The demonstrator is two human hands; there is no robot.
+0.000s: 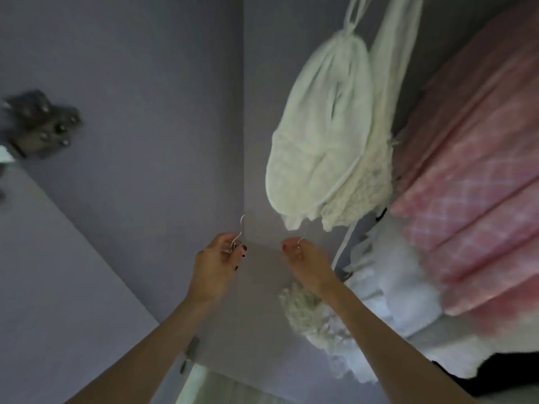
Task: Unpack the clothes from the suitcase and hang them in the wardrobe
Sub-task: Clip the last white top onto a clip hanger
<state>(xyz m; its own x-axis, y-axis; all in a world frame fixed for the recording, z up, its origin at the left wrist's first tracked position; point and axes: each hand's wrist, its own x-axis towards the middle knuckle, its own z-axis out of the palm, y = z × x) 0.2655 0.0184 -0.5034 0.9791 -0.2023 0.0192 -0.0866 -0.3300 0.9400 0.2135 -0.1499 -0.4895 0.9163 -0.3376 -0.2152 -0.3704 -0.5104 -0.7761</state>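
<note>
I look into the wardrobe (175, 97) with grey inner walls. My left hand (217, 263) grips a thin wire hanger hook (239, 228) that sticks up above its fingers. My right hand (303, 260) pinches a second wire hook (299, 242). Both hands are raised side by side near the inner corner. A white strappy top (320, 135) hangs above my right hand, with a cream lace garment (367, 182) behind it. A pink checked garment (472, 176) hangs at the right. The suitcase is out of view.
White fluffy and ruffled clothes (379, 293) hang low beside my right forearm. A metal door hinge (40, 123) sits on the left panel, and the wardrobe door (58, 287) stands at the lower left. Something black (495, 371) shows at the bottom right.
</note>
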